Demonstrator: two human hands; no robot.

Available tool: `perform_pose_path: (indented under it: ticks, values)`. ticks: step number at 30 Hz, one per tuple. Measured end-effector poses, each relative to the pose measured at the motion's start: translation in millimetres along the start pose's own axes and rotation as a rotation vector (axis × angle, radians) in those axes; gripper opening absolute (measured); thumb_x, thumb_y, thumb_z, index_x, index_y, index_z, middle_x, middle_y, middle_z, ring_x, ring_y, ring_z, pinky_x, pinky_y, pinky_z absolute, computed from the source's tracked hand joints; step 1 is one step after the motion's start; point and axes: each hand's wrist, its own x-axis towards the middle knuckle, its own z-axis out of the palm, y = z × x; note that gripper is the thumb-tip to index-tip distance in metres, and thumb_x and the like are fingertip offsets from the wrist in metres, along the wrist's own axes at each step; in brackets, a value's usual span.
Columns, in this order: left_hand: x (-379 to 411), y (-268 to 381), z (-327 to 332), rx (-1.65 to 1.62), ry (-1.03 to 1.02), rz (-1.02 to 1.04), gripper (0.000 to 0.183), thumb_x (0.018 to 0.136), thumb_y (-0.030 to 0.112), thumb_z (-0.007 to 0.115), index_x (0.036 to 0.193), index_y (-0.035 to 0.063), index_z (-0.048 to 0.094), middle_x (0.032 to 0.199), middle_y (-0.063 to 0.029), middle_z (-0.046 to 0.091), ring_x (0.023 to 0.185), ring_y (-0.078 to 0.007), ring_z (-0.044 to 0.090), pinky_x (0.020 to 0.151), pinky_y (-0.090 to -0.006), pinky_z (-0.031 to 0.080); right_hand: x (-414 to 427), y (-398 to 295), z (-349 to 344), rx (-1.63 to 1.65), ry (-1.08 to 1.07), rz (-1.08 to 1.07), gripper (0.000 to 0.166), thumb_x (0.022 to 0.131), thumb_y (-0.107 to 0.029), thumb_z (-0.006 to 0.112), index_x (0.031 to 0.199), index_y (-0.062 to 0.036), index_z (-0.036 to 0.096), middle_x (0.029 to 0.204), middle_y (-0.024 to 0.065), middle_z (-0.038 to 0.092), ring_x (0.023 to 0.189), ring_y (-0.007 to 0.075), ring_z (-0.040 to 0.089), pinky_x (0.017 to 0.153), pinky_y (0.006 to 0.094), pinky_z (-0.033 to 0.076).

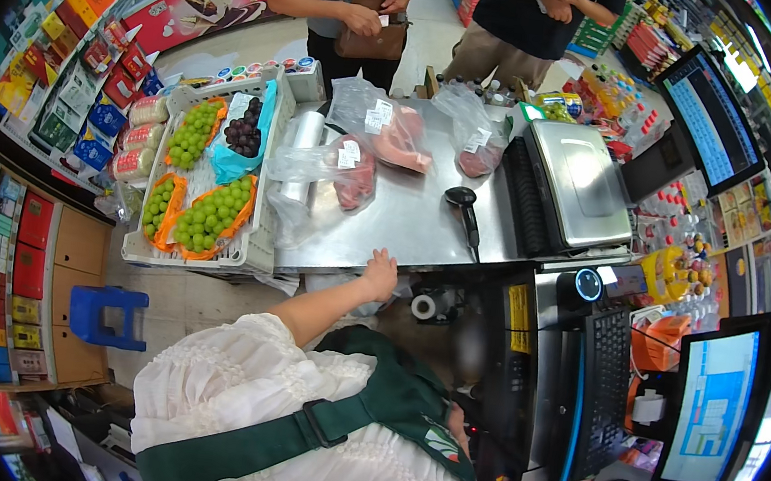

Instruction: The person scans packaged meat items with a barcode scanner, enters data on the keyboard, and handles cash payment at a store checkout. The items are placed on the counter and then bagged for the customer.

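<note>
My left hand (380, 275) rests at the near edge of a stainless steel counter (372, 228), its fingers apart and nothing seen in it. Beyond it, clear plastic bags of raw meat with labels lie on the metal: one bag (354, 184) at the left, a larger one (402, 136) behind it and a small one (479, 157) to the right. A black handheld barcode scanner (464, 213) lies right of my hand. Of my right arm only a bit of skin shows beside the green apron (368, 408); whether that is the hand is unclear, as the apron covers much of it.
A white plastic crate (267, 228) of green and dark grapes borders the counter's left side. To the right stand a scale (578, 183), a keyboard (601, 397) and monitors (714, 402). Two people stand across the counter, one with a brown bag (376, 28). A blue stool (108, 317) is lower left.
</note>
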Motion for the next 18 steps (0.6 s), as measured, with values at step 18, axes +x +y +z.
perform_pose_path:
  ticks: [18]
  values:
    - [-1,-1,5,-0.009,0.048,0.005,0.081,0.065,0.032,0.061,0.123,-0.0105,0.025,0.125,-0.0372,0.022,0.113,-0.0493,0.030,0.081,-0.0425,0.043,-3,5,2,0.112,-0.026,0.044,0.023,0.074,-0.008,0.056,0.096,0.0011,0.056,0.080,0.0083,0.060,0.070,0.0158,0.055,0.061,0.0274,0.045]
